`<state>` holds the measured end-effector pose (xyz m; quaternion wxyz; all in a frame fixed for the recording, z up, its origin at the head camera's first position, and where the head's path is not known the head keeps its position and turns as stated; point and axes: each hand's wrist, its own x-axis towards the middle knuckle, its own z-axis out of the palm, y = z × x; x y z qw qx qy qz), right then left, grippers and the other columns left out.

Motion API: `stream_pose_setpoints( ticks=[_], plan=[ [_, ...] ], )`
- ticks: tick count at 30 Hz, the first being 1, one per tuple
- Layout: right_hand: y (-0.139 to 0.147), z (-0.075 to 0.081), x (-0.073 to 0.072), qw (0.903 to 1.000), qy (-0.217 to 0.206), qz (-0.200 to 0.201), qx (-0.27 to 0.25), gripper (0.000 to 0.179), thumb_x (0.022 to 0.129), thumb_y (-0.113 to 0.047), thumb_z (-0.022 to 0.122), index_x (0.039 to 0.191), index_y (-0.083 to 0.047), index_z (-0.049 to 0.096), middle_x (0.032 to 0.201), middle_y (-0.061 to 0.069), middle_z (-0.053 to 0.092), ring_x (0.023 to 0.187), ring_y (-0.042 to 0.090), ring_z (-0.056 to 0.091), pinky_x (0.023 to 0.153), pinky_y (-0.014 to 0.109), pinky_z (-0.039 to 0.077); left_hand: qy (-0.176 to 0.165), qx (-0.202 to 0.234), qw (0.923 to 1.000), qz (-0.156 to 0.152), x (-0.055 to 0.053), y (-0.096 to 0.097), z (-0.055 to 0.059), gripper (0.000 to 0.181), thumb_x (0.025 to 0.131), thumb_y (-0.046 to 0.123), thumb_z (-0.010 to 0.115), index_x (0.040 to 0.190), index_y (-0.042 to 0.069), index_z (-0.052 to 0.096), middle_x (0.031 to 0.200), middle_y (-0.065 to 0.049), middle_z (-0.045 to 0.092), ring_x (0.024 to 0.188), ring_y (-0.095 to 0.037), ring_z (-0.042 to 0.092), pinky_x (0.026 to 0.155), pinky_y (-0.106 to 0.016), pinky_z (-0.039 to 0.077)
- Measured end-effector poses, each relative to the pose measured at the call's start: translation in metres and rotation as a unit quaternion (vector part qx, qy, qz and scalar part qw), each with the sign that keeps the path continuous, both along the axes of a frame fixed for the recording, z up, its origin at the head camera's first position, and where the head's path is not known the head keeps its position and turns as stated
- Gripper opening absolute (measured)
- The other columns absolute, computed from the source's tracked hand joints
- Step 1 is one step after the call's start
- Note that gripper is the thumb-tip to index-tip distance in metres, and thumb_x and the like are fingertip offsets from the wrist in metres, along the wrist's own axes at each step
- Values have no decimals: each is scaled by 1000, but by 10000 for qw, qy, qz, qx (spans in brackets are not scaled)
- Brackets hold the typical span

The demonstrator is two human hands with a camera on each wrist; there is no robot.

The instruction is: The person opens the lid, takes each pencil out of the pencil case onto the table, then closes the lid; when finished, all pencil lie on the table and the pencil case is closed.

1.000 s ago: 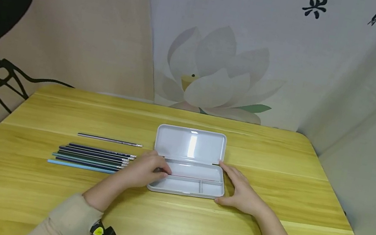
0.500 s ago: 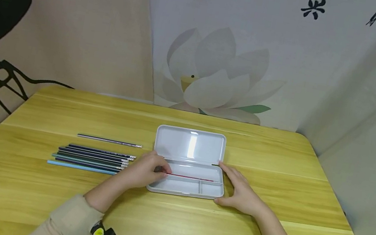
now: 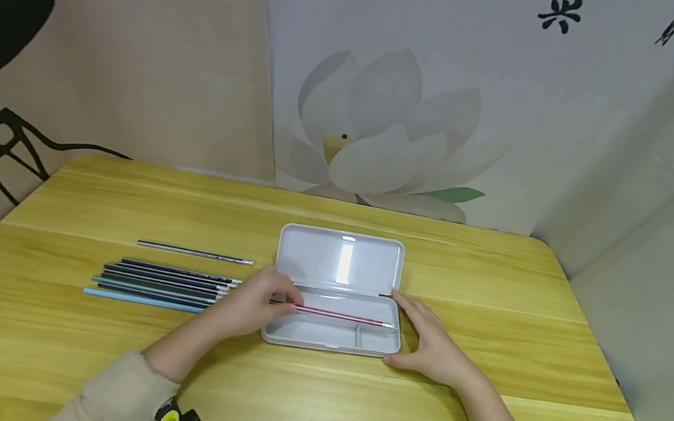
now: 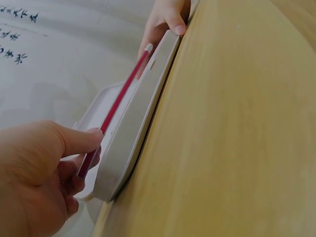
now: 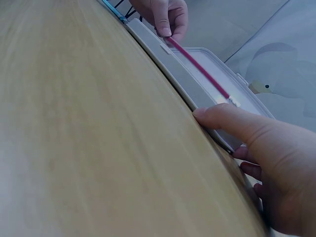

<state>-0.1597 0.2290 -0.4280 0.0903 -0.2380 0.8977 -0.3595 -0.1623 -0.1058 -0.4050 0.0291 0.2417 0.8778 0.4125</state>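
An open white pencil case (image 3: 315, 333) lies on the table, its lid (image 3: 309, 254) tipped back. A red pencil (image 3: 345, 317) with a white eraser end is pinched between the thumb and fingers of my left hand (image 3: 253, 301). The left wrist view shows this pencil (image 4: 117, 101) raised above the case, its eraser end pointing to the right hand. My right hand (image 3: 438, 345) holds the case's right end, with the thumb at the front corner and fingers at the back. In the right wrist view, that thumb (image 5: 222, 118) presses the case's front wall.
Left of the case, several dark pencils (image 3: 163, 276) lie in a row, with a light blue one (image 3: 141, 300) nearest the front. A single pencil (image 3: 194, 252) lies apart behind them. A curtain (image 3: 399, 86) hangs beyond the table's back edge.
My left hand has lifted the red pencil up from the case's compartments; more of it shows now, including its eraser end. The right hand stays at the case's right end.
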Motion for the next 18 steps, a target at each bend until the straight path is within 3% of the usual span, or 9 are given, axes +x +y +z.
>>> stream_pose_setpoints(
  ticks=[8,18],
  plan=[
    [0,-1,0,10000,-29,-16,26,103,68,-32,86,152,-24,27,149,10,33,135,38,26,104,62,21,176,230,9995,129,4,-14,4,10,83,2,73,86,11,73,81,7,58,78,-18,46,65,-29,42],
    [-1,0,0,10000,-4,-32,35,103,68,-32,87,152,-23,27,148,10,34,134,38,27,103,63,22,351,305,9986,268,17,-36,13,13,83,0,72,87,12,72,90,7,65,87,-18,50,80,-38,45]
  ],
)
